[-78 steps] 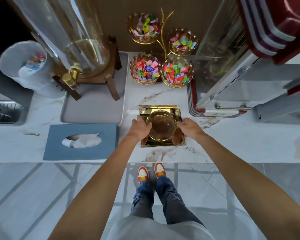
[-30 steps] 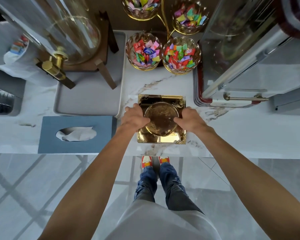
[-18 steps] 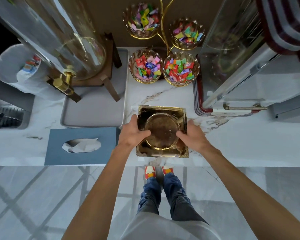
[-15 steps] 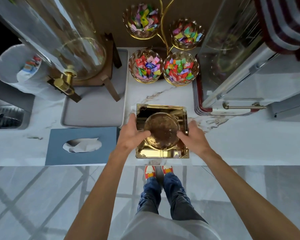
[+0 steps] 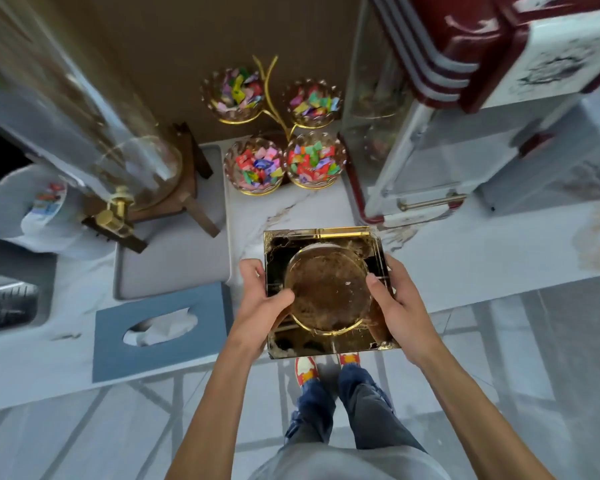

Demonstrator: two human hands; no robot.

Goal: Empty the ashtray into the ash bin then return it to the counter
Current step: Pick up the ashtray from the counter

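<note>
The ashtray (image 5: 328, 292) is a square gold, mirror-like block with a round brownish bowl in its middle. It is raised off the white marble counter (image 5: 482, 258), and its near edge hangs past the counter's front edge over the floor. My left hand (image 5: 260, 306) grips its left side, thumb on the bowl's rim. My right hand (image 5: 394, 303) grips its right side the same way. A white-lined bin (image 5: 11, 206) with scraps inside stands at the far left, behind the counter.
A blue tissue box (image 5: 160, 330) lies left of the ashtray, with a grey tray (image 5: 174, 268) and a glass drinks dispenser (image 5: 118, 157) behind it. Gold bowls of wrapped sweets (image 5: 284, 164) stand at the back. A red-and-white machine (image 5: 465, 116) fills the right. A sink (image 5: 7, 303) is at the left edge.
Both hands have lifted the ashtray off the counter and drawn it toward me, past the front edge. It looks larger and nearer than before.
</note>
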